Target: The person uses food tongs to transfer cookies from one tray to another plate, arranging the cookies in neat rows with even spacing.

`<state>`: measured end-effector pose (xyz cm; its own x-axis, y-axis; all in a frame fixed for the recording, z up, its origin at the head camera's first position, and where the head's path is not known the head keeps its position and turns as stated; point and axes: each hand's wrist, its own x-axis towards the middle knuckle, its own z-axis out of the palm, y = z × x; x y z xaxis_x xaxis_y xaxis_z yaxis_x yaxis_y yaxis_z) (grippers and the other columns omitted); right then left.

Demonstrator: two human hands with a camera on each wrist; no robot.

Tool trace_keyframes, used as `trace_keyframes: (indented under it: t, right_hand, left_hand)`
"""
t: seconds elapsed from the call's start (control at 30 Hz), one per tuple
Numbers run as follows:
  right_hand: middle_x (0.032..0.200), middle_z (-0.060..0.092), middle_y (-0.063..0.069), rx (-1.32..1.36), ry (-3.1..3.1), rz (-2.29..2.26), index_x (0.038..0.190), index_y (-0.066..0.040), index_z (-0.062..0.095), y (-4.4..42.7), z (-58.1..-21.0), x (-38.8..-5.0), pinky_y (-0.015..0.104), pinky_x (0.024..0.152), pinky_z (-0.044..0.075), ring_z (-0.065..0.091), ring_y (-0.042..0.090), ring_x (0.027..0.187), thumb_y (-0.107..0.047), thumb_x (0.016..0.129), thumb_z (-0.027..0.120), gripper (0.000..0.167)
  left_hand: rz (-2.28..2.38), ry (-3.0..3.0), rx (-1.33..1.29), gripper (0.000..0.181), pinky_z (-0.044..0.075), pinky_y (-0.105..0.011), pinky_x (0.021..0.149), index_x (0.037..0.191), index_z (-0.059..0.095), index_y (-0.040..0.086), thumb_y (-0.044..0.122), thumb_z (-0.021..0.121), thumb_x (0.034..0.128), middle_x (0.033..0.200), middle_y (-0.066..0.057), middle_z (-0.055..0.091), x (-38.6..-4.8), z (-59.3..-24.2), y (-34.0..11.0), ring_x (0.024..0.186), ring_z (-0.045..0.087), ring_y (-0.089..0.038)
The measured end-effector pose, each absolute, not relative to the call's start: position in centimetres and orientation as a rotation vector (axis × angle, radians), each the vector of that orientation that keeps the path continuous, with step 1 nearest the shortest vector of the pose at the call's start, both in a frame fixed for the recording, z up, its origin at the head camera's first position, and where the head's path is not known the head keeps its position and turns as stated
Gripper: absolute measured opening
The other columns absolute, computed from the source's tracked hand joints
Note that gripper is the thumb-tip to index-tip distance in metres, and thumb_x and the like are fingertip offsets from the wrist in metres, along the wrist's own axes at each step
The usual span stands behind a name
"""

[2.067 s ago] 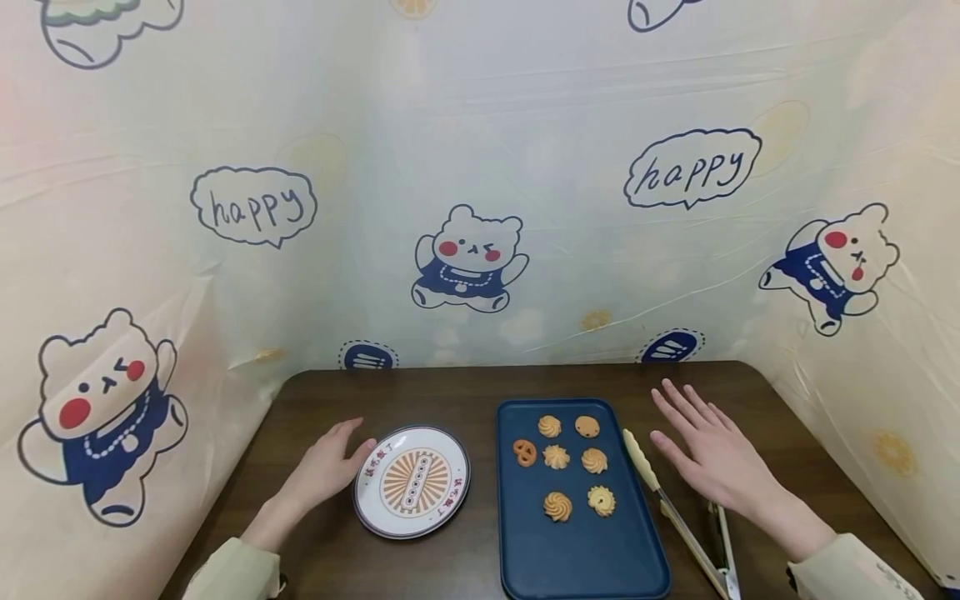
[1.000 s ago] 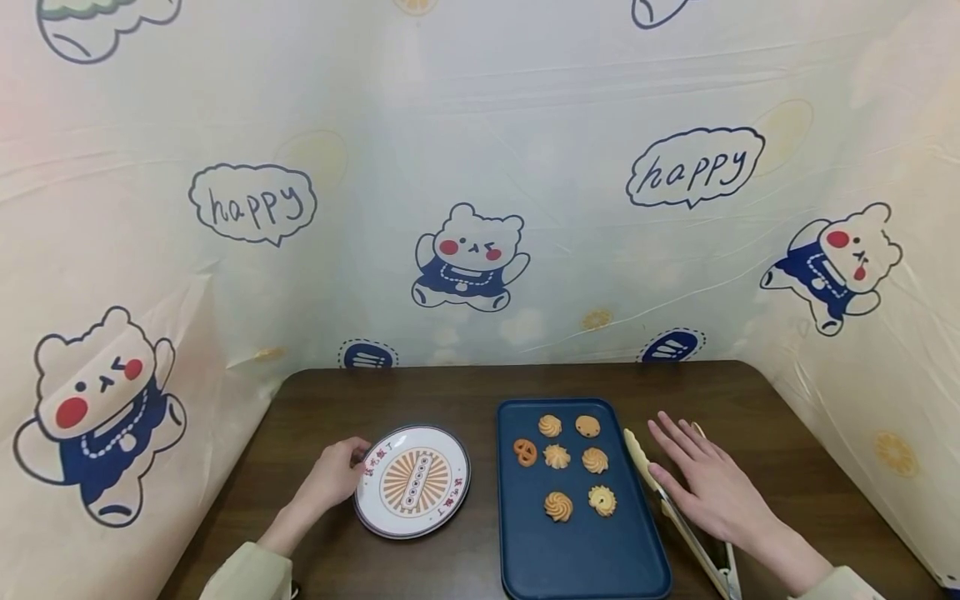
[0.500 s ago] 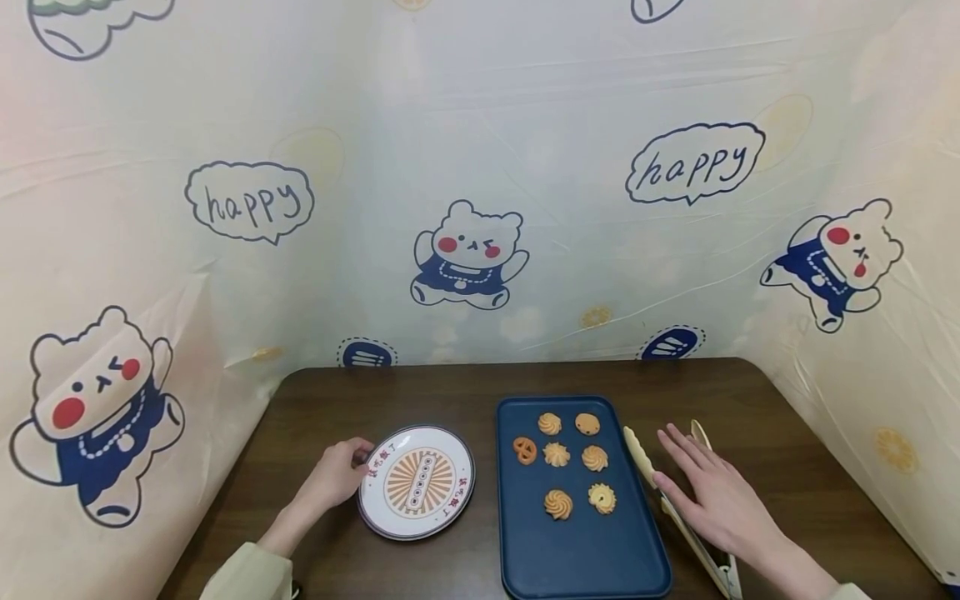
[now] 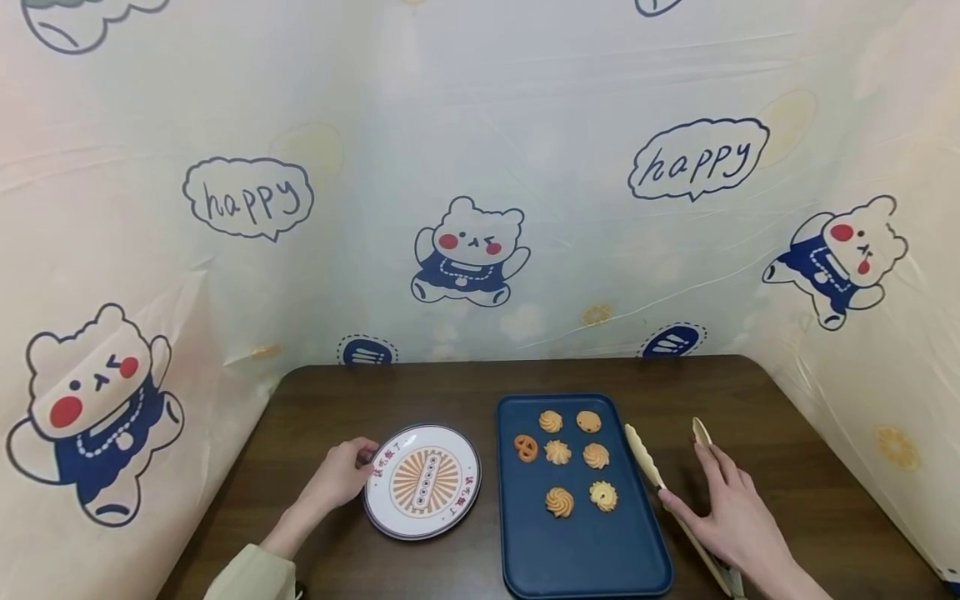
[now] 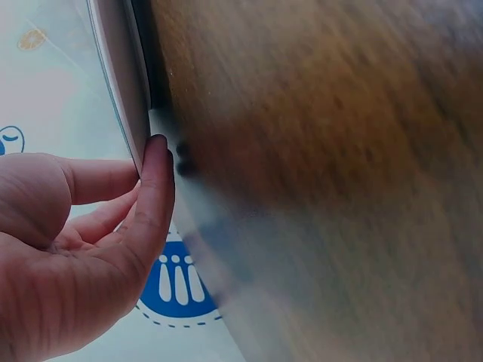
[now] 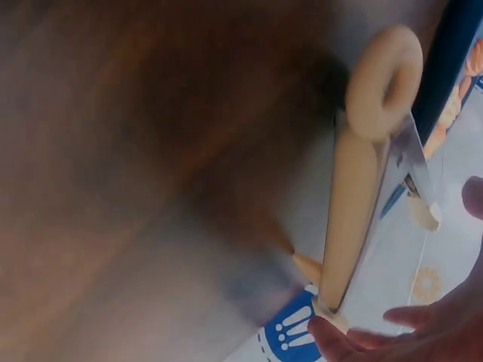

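In the head view, my left hand [image 4: 341, 475] pinches the left rim of a round white plate [image 4: 384, 500] with red characters and an orange sunburst. The left wrist view shows the thumb on one face of the plate [image 5: 121, 83] and a finger on the other; a second rim shows just under it. My right hand [image 4: 738, 508] is over the tongs [image 4: 641, 454], thumb by the left arm and fingers by the right arm. In the right wrist view, fingertips touch the far end of the tongs' beige handle [image 6: 351, 211], while the thumb stands apart.
Between the plate and tongs lies a dark blue tray [image 4: 577, 554] with several cookies [image 4: 557, 452] and a pretzel-shaped one [image 4: 525, 448] in its upper part. The brown table [image 4: 450, 392] backs onto a printed curtain [image 4: 480, 167].
My left hand has come onto the plate's rim, and the plate has shifted slightly right. My right hand has come down toward the tongs, its fingers now bent around their arms.
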<state>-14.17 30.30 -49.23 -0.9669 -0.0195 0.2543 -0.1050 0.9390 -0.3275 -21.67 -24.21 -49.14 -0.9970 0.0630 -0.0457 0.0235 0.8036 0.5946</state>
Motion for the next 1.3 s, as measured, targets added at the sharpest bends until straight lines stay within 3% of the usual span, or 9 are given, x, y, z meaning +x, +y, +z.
trace_keyframes:
  t: [0.2,0.5,0.7,0.97,1.3]
  right_hand:
    - [0.144,0.025,0.044,0.015,-2.922,0.500,0.150,0.009,0.023,30.2,-50.1,-13.9,0.073,0.079,0.042,0.041,0.067,0.113,-0.068,0.082,0.067,0.112]
    - [0.140,0.027,0.046,0.055,-2.915,0.507,0.147,0.011,0.026,30.3,-50.6,-13.9,0.073,0.079,0.042,0.043,0.069,0.110,-0.061,0.082,0.072,0.107]
    - [0.142,0.028,0.043,0.089,-2.906,0.539,0.147,0.012,0.027,30.4,-50.6,-14.0,0.072,0.084,0.041,0.043,0.067,0.112,-0.055,0.082,0.076,0.105]
    - [0.139,0.031,0.046,0.048,-2.921,0.633,0.143,0.022,0.019,30.3,-50.8,-14.2,0.071,0.092,0.038,0.039,0.066,0.115,-0.041,0.078,0.080,0.109]
    - [0.135,0.033,0.048,-0.064,-3.017,0.687,0.142,0.025,0.016,30.6,-50.6,-14.5,0.069,0.094,0.038,0.037,0.064,0.119,-0.055,0.076,0.079,0.122]
  left_hand:
    - [0.958,2.928,0.067,0.029,0.052,-0.046,0.079,0.117,0.063,-0.009,-0.004,0.065,0.0891,0.098,-0.015,0.065,-21.7,-49.4,-24.0,0.087,0.060,-0.025]
    - [0.961,2.925,0.062,0.029,0.053,-0.044,0.077,0.118,0.064,-0.008,-0.004,0.066,0.0891,0.098,-0.014,0.065,-21.4,-49.7,-23.5,0.085,0.060,-0.023]
    - [0.967,2.911,0.048,0.030,0.053,-0.044,0.077,0.119,0.063,-0.007,-0.003,0.066,0.0898,0.100,-0.014,0.066,-21.5,-49.8,-23.5,0.086,0.059,-0.024]
    - [0.979,2.918,0.065,0.029,0.053,-0.042,0.075,0.118,0.063,-0.007,-0.003,0.066,0.0896,0.097,-0.013,0.065,-21.5,-49.8,-23.5,0.083,0.059,-0.022]
    - [0.972,2.917,0.062,0.029,0.053,-0.043,0.076,0.118,0.063,-0.007,-0.004,0.066,0.0893,0.097,-0.013,0.065,-21.4,-49.7,-23.4,0.084,0.059,-0.022]
